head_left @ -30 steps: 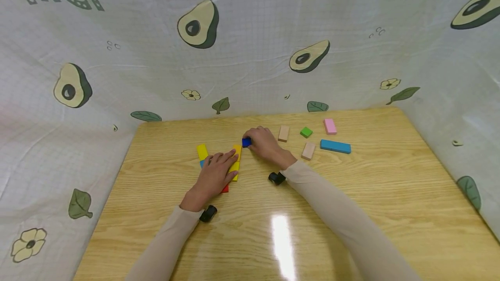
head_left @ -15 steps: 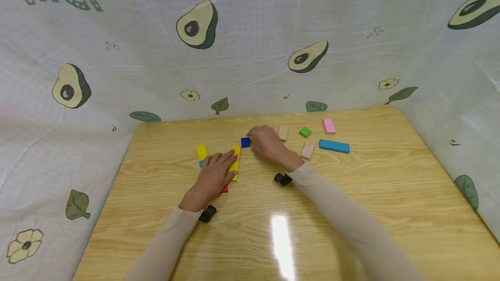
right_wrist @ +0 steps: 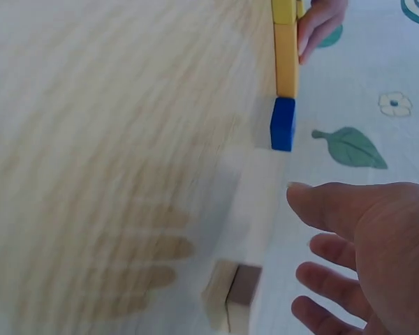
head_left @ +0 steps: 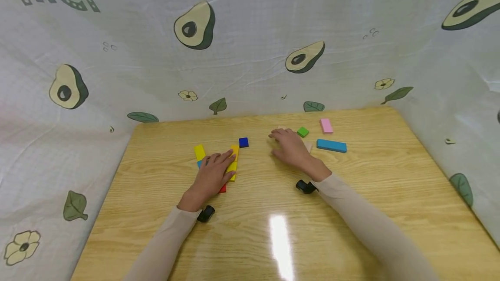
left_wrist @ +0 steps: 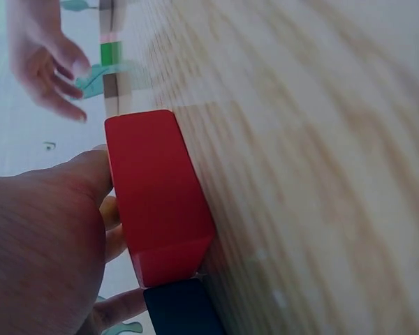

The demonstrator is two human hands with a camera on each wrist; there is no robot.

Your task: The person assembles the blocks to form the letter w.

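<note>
My left hand [head_left: 208, 177] rests with spread, extended fingers over a group of toy blocks, touching an orange block [head_left: 235, 151] and a yellow block [head_left: 232, 171]. Under it show parts of a red block [head_left: 222, 188], a blue block [head_left: 199, 163] and another yellow block [head_left: 199, 151]. The red block [left_wrist: 157, 188] fills the middle of the left wrist view. A dark blue block [right_wrist: 283, 124] lies at the orange block's far end. My right hand [head_left: 291, 148], fingers loosely bent and holding nothing, hovers by two plain wooden blocks [head_left: 308, 145], which it largely covers.
Beyond my right hand lie a small green block [head_left: 302, 132], a pink block [head_left: 326, 126] and a long light blue block [head_left: 331, 145]. A white cloth [head_left: 250, 77] with avocado prints rises behind and beside the wooden table [head_left: 250, 237].
My right hand has let go of the dark blue block and moved right, towards the plain wooden blocks. The dark blue block stays on the table. My left hand keeps its place.
</note>
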